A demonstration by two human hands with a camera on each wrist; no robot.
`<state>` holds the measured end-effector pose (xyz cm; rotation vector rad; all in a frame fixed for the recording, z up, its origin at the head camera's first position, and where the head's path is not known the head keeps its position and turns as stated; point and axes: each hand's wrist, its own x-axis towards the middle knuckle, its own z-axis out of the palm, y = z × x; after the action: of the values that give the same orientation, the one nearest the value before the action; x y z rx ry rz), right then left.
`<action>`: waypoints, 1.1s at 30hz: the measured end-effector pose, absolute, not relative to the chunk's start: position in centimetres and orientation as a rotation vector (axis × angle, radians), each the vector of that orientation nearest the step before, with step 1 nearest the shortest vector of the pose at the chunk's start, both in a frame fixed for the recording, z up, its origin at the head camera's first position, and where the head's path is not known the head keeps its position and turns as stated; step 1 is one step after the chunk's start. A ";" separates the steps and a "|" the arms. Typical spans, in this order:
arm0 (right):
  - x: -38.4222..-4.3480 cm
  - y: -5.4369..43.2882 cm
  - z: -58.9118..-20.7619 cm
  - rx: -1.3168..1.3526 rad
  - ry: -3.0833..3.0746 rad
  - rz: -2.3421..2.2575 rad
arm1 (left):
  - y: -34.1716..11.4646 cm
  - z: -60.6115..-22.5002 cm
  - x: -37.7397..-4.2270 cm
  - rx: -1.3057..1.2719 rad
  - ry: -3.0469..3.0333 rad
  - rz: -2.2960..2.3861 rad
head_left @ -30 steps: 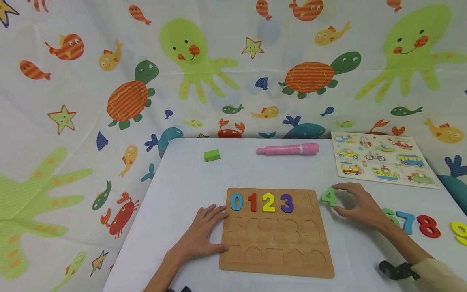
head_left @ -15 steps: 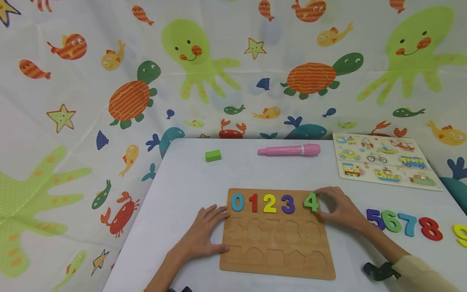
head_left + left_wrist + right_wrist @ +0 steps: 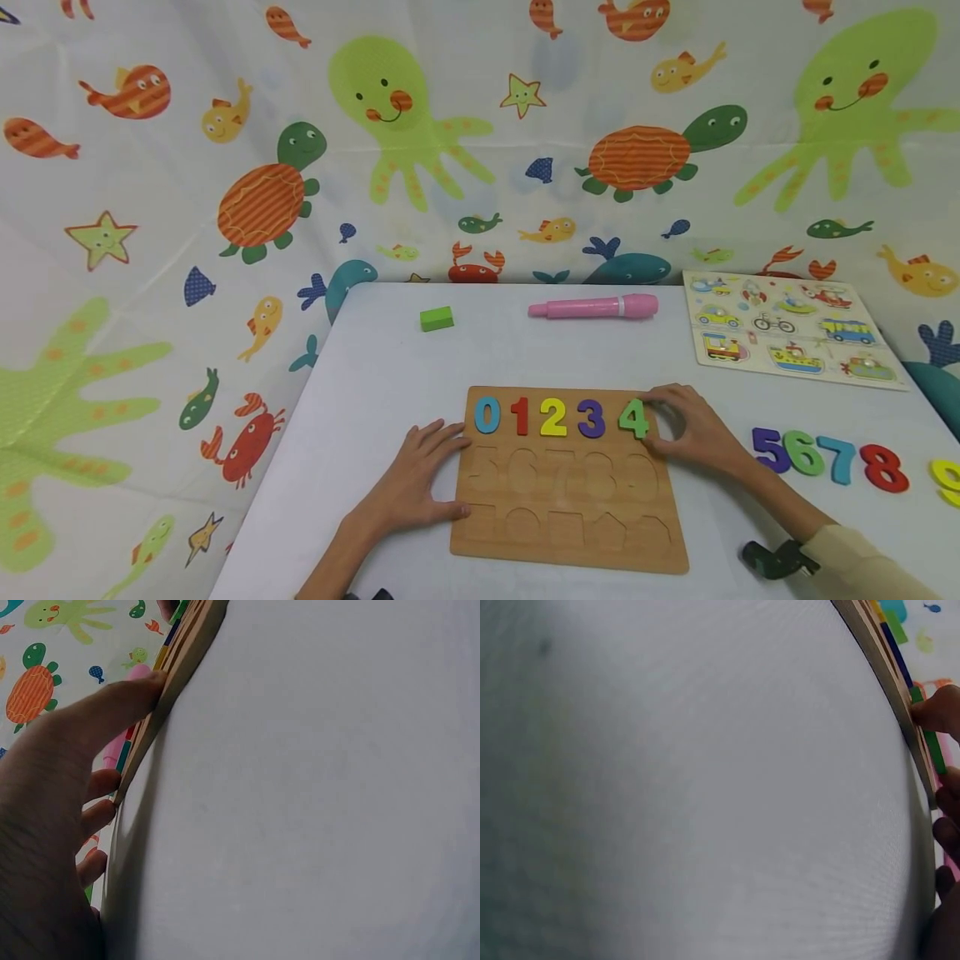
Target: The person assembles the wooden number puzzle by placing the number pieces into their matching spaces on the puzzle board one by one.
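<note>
A wooden number puzzle board (image 3: pixel 570 533) lies on the white table, with the pieces 0 (image 3: pixel 487 415), 1 (image 3: pixel 520 416), 2 (image 3: pixel 553 417) and 3 (image 3: pixel 591 417) in its top row. At that row's right end, my right hand (image 3: pixel 693 429) pinches the green number 4 (image 3: pixel 633 418) between thumb and fingers, over its recess. The right wrist view shows the green piece (image 3: pixel 935 752) low on the board's edge, thumb and fingertip at it. My left hand (image 3: pixel 416 479) rests spread against the board's left edge, thumb and fingertips touching it; the left wrist view shows the thumb (image 3: pixel 139 694) on the rim.
To the right lie the loose numbers 5 (image 3: pixel 769 450), 6 (image 3: pixel 803 454), 7 (image 3: pixel 836 460), 8 (image 3: pixel 884 468) and 9 (image 3: pixel 947 479). Behind are a green block (image 3: pixel 437 319), a pink marker (image 3: pixel 592 307) and a vehicle puzzle board (image 3: pixel 795 333). A sea-animal printed cloth (image 3: pixel 465 75) hangs at the back.
My right hand has carried the green 4 leftward from beside the board to the top row's right end, uncovering the purple 5. My left hand has stayed put.
</note>
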<state>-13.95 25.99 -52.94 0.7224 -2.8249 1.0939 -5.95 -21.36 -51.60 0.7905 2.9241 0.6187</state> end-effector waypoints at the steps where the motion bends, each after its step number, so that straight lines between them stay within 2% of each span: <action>1: -14.0 26.0 -52.9 0.720 -2.829 1.092 | -21.4 -51.6 -5.9 0.788 2.924 0.618; 27: -13.9 25.9 -52.2 0.685 -2.941 1.074 | -21.3 -51.4 -5.8 0.817 2.954 0.636; 33: -14.0 27.2 -51.3 0.655 -2.923 1.063 | -21.2 -51.4 -5.9 0.829 2.956 0.642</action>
<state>-14.00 27.17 -51.26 0.6546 -2.9233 1.0631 -5.89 -21.24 -51.43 0.8288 2.9563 0.6416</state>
